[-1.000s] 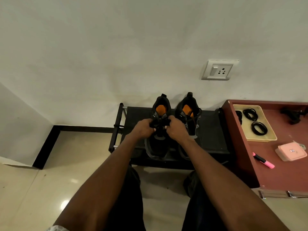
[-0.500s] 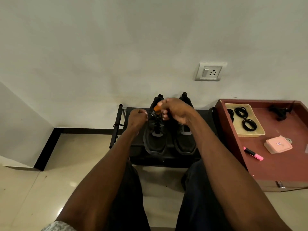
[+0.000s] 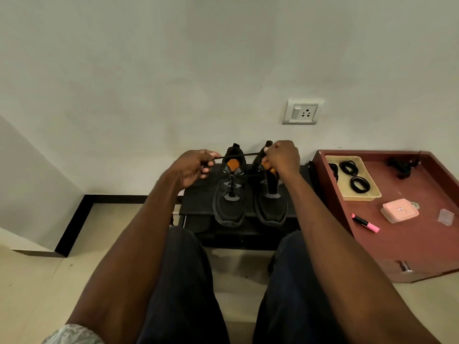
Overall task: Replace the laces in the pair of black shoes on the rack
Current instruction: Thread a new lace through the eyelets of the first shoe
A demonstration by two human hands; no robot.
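Nearest the camera, both forearms are reaching forward over the knees toward the rack (image 3: 198, 202). On its top shelf the two black shoes are sitting side by side, toes pointing back at the person: the left shoe (image 3: 229, 194) is carrying a lace through its eyelets, while the right shoe (image 3: 270, 197) looks unlaced. Just above their collars, the left hand (image 3: 192, 167) and the right hand (image 3: 282, 158) are each pinching an end of the black lace (image 3: 238, 155), fingers curled round it. The lace is running taut and nearly level, left to right, between the hands. The left hand is sitting closer to the laced shoe, so tightening probably starts there.
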